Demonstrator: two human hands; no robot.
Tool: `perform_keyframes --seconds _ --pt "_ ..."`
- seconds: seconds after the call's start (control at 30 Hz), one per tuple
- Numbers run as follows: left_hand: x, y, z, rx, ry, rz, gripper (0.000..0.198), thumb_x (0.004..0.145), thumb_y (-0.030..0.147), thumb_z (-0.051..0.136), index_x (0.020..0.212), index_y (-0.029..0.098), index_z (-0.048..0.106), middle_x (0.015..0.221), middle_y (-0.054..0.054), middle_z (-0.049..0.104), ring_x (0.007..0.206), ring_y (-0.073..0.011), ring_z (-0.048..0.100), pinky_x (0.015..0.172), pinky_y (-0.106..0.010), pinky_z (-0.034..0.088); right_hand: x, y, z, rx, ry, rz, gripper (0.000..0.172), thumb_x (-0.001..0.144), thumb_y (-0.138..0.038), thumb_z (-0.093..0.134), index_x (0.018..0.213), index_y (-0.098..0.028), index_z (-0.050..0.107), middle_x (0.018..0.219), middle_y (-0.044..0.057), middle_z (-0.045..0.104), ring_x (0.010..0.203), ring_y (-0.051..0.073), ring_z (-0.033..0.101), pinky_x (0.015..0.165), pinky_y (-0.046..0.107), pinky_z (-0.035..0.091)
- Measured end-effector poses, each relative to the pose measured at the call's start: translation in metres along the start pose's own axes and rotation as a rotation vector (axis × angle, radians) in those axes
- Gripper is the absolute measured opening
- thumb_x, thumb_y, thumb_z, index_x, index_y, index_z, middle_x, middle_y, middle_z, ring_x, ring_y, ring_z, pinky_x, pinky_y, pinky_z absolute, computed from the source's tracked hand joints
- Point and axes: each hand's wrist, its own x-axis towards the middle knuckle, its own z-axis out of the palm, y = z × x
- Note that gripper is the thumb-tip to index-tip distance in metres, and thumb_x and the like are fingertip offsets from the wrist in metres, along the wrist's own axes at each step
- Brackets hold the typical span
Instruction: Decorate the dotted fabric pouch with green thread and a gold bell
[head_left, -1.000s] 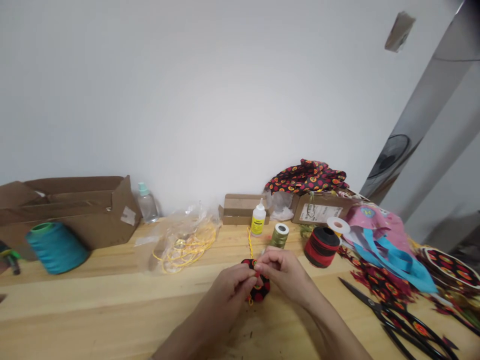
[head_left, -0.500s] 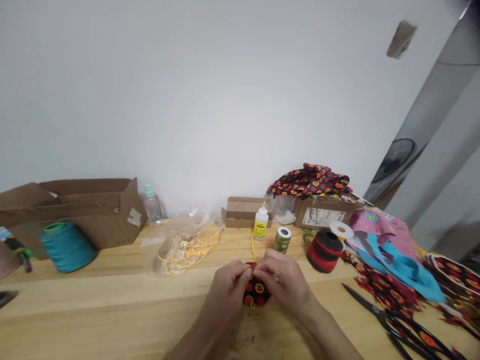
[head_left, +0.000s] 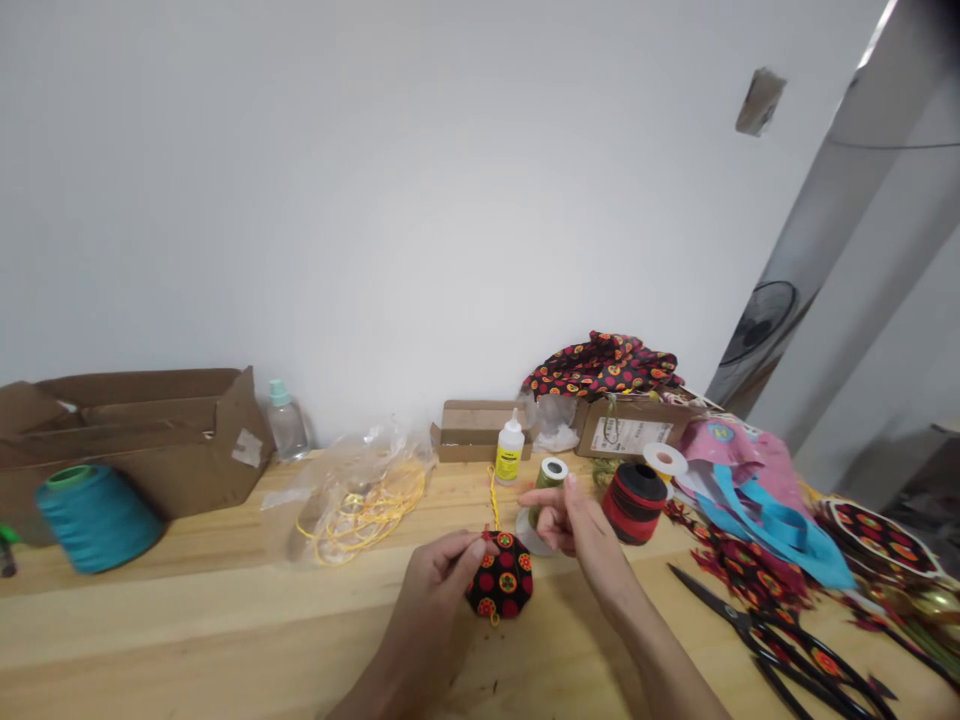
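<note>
My left hand (head_left: 441, 567) pinches a small round fabric ornament (head_left: 501, 588), black with red and orange dots, resting on the wooden table (head_left: 187, 620). A yellow cord (head_left: 494, 497) runs up from the ornament's top. My right hand (head_left: 566, 520) has left the ornament and reaches toward the olive-green thread spool (head_left: 550, 476), fingers partly curled around its lower part. A white glue bottle (head_left: 509, 449) with a yellow label stands just behind.
A red-and-black spool (head_left: 635, 490) stands to the right, with black scissors (head_left: 757, 625), patterned fabric scraps (head_left: 750, 570) and blue ribbon (head_left: 780, 525) beyond. A plastic bag with yellow cord (head_left: 360, 495), a teal thread cone (head_left: 94, 517), a spray bottle (head_left: 286, 421) and cardboard boxes (head_left: 150, 430) line the back.
My right hand let go of the ornament and moved right and back to the olive-green spool. My left hand keeps hold of the ornament, now more exposed.
</note>
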Motion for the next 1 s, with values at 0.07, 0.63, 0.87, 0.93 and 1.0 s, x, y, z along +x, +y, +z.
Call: perform_keyframes --seconds 0.07,0.63,0.87,0.93,1.0 --pt "0.001 0.000 -0.001 -0.020 0.001 -0.008 0.024 0.077 0.032 0.048 0.071 0.014 0.064 0.072 -0.002 0.063 0.071 -0.0152 0.051 0.065 -0.023 0.038 0.000 0.002 -0.002 -0.064 0.054 -0.065 0.062 0.078 -0.059 0.026 0.077 -0.009 0.063 0.041 -0.004 0.038 0.039 0.009 0.033 0.040 0.021 0.026" --pt "0.064 0.056 0.036 0.099 0.047 0.274 0.025 0.072 0.030 0.050 0.074 0.013 0.068 0.066 -0.002 0.064 0.075 -0.0191 0.056 0.069 -0.026 0.040 0.052 -0.050 -0.068 -0.333 0.397 -0.310 0.052 0.076 -0.054 0.037 0.059 -0.011 0.061 0.041 -0.005 0.032 0.038 0.008 0.030 0.039 0.021 0.023" --pt "0.050 0.095 0.044 0.025 -0.005 0.265 0.024 0.072 0.033 0.050 0.072 0.014 0.066 0.055 0.001 0.055 0.058 -0.0135 0.049 0.055 -0.022 0.036 0.044 -0.103 -0.096 -0.516 0.172 -0.338 0.040 0.078 -0.046 0.042 0.066 -0.016 0.065 0.043 -0.004 0.041 0.041 0.010 0.038 0.044 0.023 0.030" --pt "0.033 0.094 0.036 0.030 -0.103 0.214 0.024 0.071 0.034 0.052 0.066 0.015 0.066 0.056 0.001 0.056 0.054 -0.0119 0.046 0.052 -0.021 0.034 0.026 -0.102 -0.089 -0.662 0.155 -0.394 0.032 0.077 -0.041 0.048 0.067 -0.017 0.066 0.057 0.002 0.056 0.057 0.015 0.050 0.057 0.027 0.038" --pt "0.017 0.086 0.026 0.034 -0.160 0.150 0.025 0.071 0.035 0.052 0.063 0.015 0.065 0.056 0.001 0.056 0.053 -0.0112 0.044 0.051 -0.021 0.034 0.008 -0.093 -0.072 -0.631 0.138 -0.457 0.025 0.079 -0.034 0.046 0.081 -0.018 0.066 0.085 0.006 0.062 0.082 0.019 0.053 0.076 0.031 0.039"
